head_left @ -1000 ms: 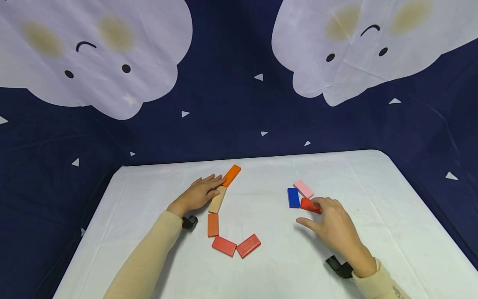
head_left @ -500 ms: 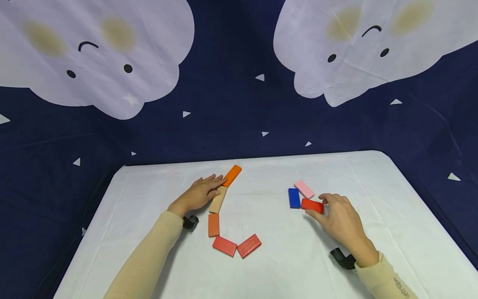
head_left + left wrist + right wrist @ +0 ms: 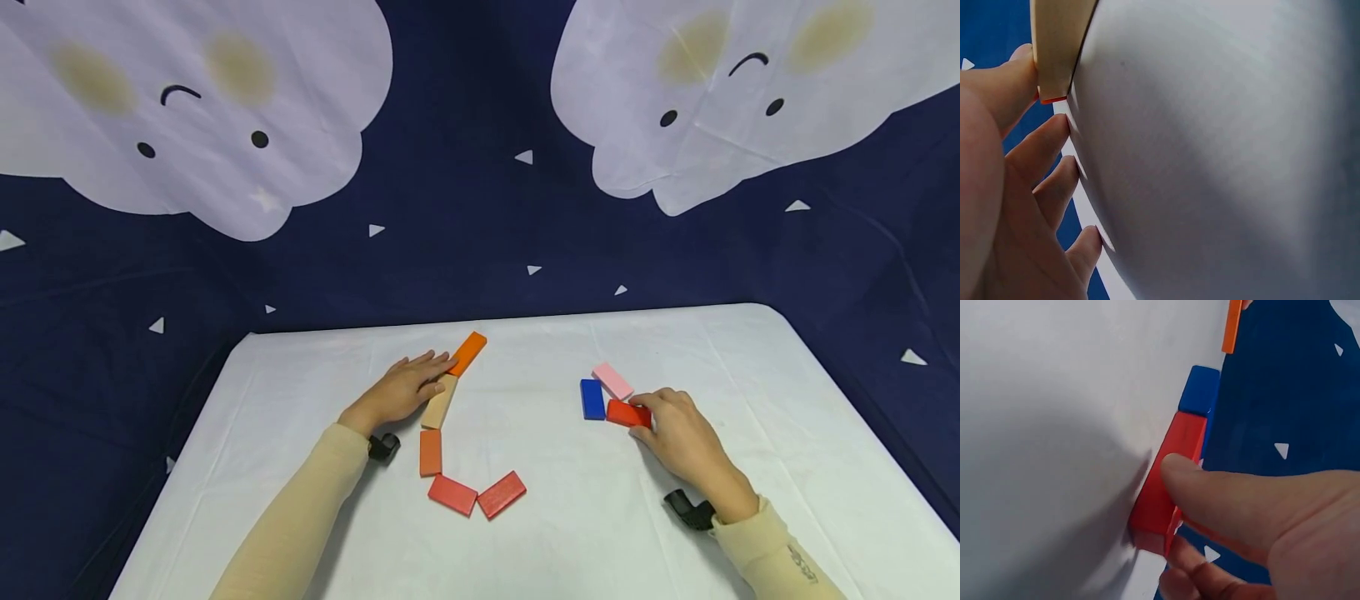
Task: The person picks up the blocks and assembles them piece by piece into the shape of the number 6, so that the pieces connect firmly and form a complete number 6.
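Note:
My right hand pinches a bright red wooden block between thumb and fingers; in the right wrist view the thumb lies along the block's side. That block lies on the table, its left end by a blue block. Just behind them is a pink block. My left hand lies with fingers extended, fingertips at an orange block and thumb on a tan block. In the left wrist view the thumb touches the tan block.
From the tan block a curved row continues toward me: a darker orange block, then two red blocks meeting at a corner. The white-covered table ends at a dark blue cloth backdrop with cloud prints.
My right thumb and fingers have closed in on the bright red block, which was loosely flanked a second ago. My left hand and the curved row stay put.

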`<state>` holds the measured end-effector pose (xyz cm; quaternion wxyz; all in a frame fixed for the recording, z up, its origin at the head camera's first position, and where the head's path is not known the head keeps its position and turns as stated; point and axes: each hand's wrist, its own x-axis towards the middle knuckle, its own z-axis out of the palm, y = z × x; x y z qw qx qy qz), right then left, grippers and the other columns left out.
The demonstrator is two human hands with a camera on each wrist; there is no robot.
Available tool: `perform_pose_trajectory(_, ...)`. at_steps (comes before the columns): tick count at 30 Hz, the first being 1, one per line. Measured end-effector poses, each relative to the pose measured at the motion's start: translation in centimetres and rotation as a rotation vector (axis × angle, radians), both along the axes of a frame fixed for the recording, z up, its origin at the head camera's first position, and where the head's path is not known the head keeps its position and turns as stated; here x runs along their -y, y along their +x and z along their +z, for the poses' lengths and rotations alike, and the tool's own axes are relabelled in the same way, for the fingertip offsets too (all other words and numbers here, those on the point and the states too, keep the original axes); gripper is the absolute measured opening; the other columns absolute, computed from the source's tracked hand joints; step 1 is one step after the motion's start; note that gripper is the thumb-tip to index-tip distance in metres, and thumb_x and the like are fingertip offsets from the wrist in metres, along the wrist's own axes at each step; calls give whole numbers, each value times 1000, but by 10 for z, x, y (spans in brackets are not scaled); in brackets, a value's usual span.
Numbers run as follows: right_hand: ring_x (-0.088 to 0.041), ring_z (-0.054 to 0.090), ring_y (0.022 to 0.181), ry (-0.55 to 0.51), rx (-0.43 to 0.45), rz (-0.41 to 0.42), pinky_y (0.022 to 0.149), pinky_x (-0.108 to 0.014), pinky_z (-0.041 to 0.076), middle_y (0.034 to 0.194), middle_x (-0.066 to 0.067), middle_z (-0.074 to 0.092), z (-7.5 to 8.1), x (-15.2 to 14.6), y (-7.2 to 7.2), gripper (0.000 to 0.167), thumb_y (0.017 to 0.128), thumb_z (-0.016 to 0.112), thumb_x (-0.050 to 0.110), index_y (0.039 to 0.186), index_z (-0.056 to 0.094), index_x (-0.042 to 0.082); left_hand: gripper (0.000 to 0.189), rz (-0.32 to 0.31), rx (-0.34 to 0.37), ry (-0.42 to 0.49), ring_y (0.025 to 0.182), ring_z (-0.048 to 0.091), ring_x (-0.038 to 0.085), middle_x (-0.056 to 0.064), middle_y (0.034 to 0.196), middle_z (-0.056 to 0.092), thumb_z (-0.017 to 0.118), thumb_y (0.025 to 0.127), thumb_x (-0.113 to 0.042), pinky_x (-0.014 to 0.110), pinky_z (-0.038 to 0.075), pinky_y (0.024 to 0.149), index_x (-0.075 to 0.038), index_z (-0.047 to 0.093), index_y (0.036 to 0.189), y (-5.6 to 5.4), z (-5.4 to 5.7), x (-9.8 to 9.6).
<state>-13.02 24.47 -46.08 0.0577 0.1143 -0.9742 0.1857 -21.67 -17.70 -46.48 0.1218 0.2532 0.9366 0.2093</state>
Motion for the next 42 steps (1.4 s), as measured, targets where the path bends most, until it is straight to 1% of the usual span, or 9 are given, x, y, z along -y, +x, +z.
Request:
perform_pose_trajectory(4,-38,56,99,0,23,40,85,-54,51,108,-22,64,0,-5,-1,35,81,83,4,114,72,1,52,-3,0,1,152,22,29,5,162,33,47,108,-33,58,11,121,-15,39,156,0,0,0)
perform_pose_trajectory(7,-39,54,102,-18,43,53,85,-55,50,113,-22,62,0,-8,-2,36,82,82,3,116,72,4,53,-4,-5,2,152,22,30,5,162,33,47,108,-33,59,11,121,-15,39,156,1,0,0)
perform_pose_trajectory(10,-41,53,103,-36,51,26,84,-55,50,115,-25,61,-1,-8,-1,42,82,84,13,119,69,0,53,-7,-11,6,151,23,31,6,162,34,48,107,-32,60,12,121,-14,39,156,1,0,1)
perform_pose_trajectory(15,-40,54,96,-40,76,-65,75,-50,51,110,-29,63,-6,-3,1,73,78,85,39,124,60,-12,52,-8,-11,16,151,23,30,6,161,34,48,107,-31,60,12,121,-14,40,156,1,0,1)
perform_pose_trajectory(19,-39,53,91,-14,96,-115,68,-46,50,105,-29,62,-7,3,2,84,76,84,48,121,57,-18,52,-4,-9,9,152,23,29,5,162,34,48,108,-32,59,12,121,-16,39,156,1,0,1)
perform_pose_trajectory(24,-36,52,85,-2,101,-141,60,-40,45,94,-23,60,-7,8,2,78,76,84,46,113,59,-17,52,-2,-4,6,152,23,28,4,162,34,47,108,-33,58,12,121,-16,39,156,1,0,1)
perform_pose_trajectory(28,-36,52,85,-21,105,-145,60,-38,45,94,-22,61,-5,9,3,71,76,85,41,112,60,-16,51,-9,-12,6,151,23,30,5,161,34,47,108,-32,59,13,121,-15,40,156,1,-1,1)
perform_pose_trajectory(35,-41,53,98,-55,91,-127,75,-50,53,115,-31,61,2,9,6,74,76,86,37,122,59,-14,52,1,-1,1,152,22,28,3,162,33,47,108,-33,58,11,122,-16,39,156,1,0,0)
perform_pose_trajectory(42,-41,55,100,-86,29,-51,81,-54,51,112,-27,63,10,14,6,73,76,88,38,123,61,-12,52,0,-1,4,152,22,28,3,162,33,47,108,-33,58,11,122,-16,39,156,1,-1,0)
